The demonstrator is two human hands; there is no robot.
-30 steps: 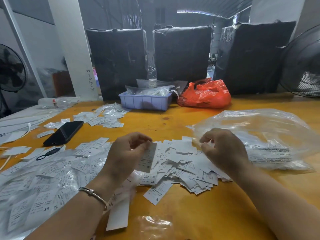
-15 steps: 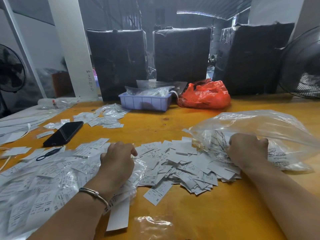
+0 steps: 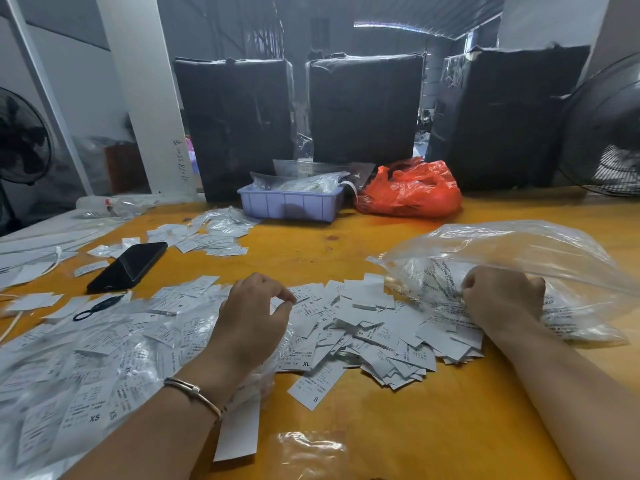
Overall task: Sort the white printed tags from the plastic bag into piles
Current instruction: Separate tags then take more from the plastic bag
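Head view: right hand [image 3: 504, 299] curled on tags [image 3: 446, 289] at the plastic bag [image 3: 519, 247] mouth, left hand [image 3: 252, 317] loosely curled, empty, over the loose heap [image 3: 374, 334]; advise drawing few tags, checking size print

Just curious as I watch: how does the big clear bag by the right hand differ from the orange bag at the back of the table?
The clear plastic bag is see-through, showing white printed tags inside; the orange bag hides its contents. The clear one lies near, with the right hand reaching into its mouth; the orange one sits untouched beside the lilac tray. Both are crumpled thin plastic on the yellow table.
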